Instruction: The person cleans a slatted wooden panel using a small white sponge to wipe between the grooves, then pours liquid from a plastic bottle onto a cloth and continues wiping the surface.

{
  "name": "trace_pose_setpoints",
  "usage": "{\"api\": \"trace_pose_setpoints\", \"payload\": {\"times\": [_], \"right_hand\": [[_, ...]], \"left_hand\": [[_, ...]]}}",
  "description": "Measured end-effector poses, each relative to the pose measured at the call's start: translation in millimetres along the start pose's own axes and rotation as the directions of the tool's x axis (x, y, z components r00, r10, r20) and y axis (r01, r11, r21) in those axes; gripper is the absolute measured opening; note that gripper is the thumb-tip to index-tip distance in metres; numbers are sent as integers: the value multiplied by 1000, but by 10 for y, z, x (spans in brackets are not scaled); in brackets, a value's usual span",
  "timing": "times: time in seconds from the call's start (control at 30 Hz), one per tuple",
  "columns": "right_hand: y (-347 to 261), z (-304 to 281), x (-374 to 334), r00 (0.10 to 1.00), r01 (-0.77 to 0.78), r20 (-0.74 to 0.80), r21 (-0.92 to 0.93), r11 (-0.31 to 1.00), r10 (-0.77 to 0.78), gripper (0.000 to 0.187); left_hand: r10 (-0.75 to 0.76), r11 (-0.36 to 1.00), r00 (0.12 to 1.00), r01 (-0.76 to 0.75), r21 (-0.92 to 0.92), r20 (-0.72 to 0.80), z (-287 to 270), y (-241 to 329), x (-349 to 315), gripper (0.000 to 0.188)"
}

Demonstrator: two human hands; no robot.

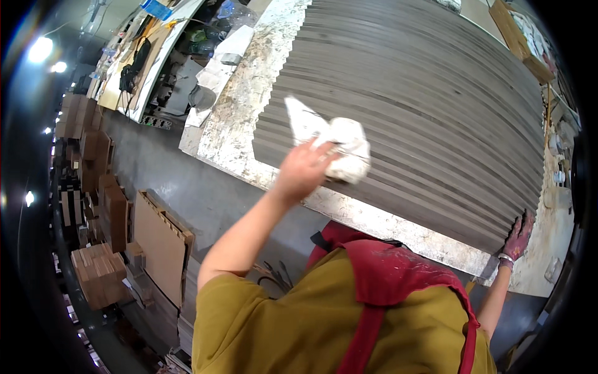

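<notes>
A large grey-brown ribbed panel [405,112] with zigzag side edges lies on a worn white worktable [243,93]. My bare left hand [305,168] grips a crumpled white cloth [349,146] against the panel's near-left part, slightly blurred. One corner of the cloth sticks out toward the far left. At the near-right corner, my right hand [518,237], in a dark red glove, rests with its fingers stretched along the panel's edge; nothing shows in it.
Plastic bottles and scraps fill an open space beside a cluttered bench [146,68] at far left. A wooden box [526,47] sits at the far right. Cardboard stacks [99,274] and a large brown board [159,246] stand on the floor at left.
</notes>
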State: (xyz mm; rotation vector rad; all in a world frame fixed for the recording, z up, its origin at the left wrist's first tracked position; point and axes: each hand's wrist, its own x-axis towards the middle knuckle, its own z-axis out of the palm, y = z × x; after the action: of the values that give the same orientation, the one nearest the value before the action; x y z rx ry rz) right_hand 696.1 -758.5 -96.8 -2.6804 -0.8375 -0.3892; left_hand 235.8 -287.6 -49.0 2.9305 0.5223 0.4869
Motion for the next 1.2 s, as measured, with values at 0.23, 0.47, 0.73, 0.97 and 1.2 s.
{"api": "trace_pose_setpoints", "payload": {"times": [0.23,0.47,0.73,0.97,1.2], "right_hand": [[-108,-4,47,1000,1,-3,28,1000,-1,43],[-43,-2,5,999,-29,-11,56,998,30,40],[-297,-78,12,998,-38,-44,-66,997,35,41],[-175,-226,173,1000,22,-14,-21,1000,-22,43],[202,-7,114,1000,-8,23,-4,1000,8,44]], "left_hand": [[-578,775,791,609,168,-200,-635,-1541,-602,17],[-16,997,997,10,76,82,-314,-205,202,28],[-421,836,906,372,404,35,-889,-1399,-284,16],[184,964,975,-204,-169,-126,234,1196,1145,28],[258,954,944,-215,-209,206,730,1552,1155,52]]}}
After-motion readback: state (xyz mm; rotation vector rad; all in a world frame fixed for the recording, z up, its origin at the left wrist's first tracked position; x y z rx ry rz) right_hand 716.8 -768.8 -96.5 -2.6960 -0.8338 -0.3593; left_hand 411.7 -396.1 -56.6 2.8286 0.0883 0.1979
